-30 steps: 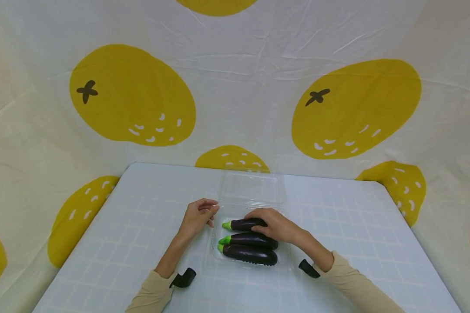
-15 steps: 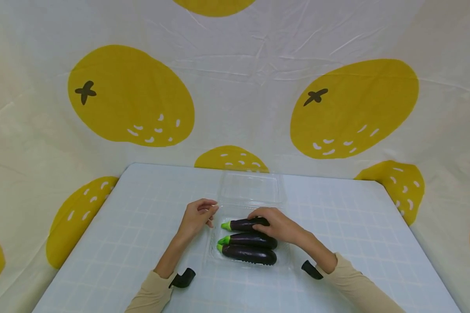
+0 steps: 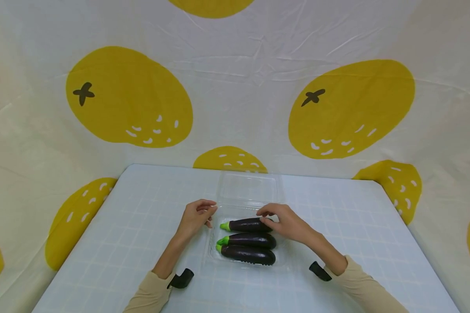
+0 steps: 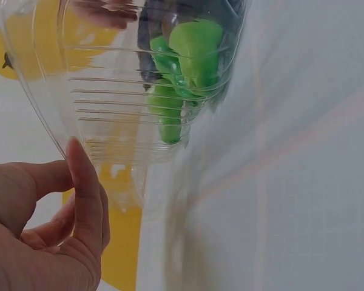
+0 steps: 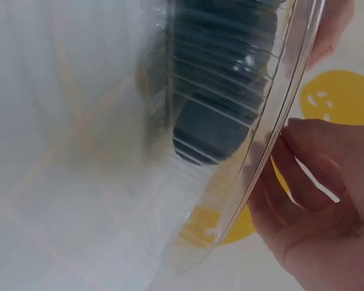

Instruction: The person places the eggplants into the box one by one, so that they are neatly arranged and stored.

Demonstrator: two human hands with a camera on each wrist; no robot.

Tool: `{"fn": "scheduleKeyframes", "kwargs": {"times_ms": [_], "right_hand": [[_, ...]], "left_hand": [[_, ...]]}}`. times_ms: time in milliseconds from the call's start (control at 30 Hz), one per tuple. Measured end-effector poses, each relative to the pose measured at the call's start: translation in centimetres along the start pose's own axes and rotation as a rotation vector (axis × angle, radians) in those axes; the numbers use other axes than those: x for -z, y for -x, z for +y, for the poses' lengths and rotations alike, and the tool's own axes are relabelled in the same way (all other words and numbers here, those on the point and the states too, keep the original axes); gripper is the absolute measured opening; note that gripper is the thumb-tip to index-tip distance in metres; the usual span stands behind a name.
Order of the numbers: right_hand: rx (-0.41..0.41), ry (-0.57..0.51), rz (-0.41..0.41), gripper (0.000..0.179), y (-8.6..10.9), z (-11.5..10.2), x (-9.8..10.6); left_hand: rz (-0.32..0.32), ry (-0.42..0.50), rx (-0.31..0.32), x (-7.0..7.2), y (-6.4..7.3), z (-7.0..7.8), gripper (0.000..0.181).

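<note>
Three dark purple eggplants with green stems lie side by side in a clear hinged plastic container [image 3: 213,254]: a far one [image 3: 246,224], a middle one [image 3: 252,240] and a near one [image 3: 247,255]. My left hand [image 3: 194,217] is at the container's far left side; in the left wrist view its thumb and forefinger pinch the rim [image 4: 45,121]. My right hand [image 3: 287,222] is over the right end of the far eggplant, fingers loosely bent and apart. In the right wrist view, the right hand [image 5: 333,200] is beside the container's rim, holding nothing.
The container's clear lid [image 3: 250,186] lies folded back toward the table's far edge. A pale checked cloth covers the table [image 3: 113,243]. Behind it hangs a white sheet [image 3: 239,87] with yellow fruit prints. Each wrist wears a black camera mount [image 3: 182,278].
My right hand has let go of the far eggplant, moving right and slightly up, so more of its right end shows. The left hand stays at the rim.
</note>
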State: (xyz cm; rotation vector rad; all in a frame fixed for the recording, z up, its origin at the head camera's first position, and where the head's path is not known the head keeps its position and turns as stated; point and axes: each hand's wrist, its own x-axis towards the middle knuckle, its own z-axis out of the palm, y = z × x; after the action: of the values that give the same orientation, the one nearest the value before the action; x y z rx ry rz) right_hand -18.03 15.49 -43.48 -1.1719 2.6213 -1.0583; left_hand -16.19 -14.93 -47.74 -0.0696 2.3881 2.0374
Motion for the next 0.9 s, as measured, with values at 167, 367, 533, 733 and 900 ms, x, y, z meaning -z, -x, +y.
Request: {"fn": "scheduleKeyframes", "kwargs": {"times_ms": [167, 367, 533, 733, 900], "right_hand": [[0.017, 0.011, 0.068, 0.016, 0.3, 0.5, 0.5], [0.009, 0.017, 0.158, 0.017, 0.9, 1.0, 1.0], [-0.016, 0.021, 0.22, 0.018, 1.5, 1.4, 1.2], [-0.019, 0.032, 0.289, 0.018, 2.0, 2.2, 1.4], [-0.059, 0.024, 0.317, 0.018, 2.6, 2.8, 1.5]], "left_hand": [[-0.002, -0.004, 0.005, 0.1, -0.1, -0.1, 0.026], [-0.005, -0.009, 0.015, 0.1, -0.1, 0.0, 0.026], [-0.006, -0.017, 0.013, 0.1, -0.1, 0.1, 0.025], [-0.008, -0.039, -0.013, 0.1, 0.0, 0.3, 0.025], [-0.002, -0.069, -0.012, 0.1, -0.1, 0.5, 0.024]]}}
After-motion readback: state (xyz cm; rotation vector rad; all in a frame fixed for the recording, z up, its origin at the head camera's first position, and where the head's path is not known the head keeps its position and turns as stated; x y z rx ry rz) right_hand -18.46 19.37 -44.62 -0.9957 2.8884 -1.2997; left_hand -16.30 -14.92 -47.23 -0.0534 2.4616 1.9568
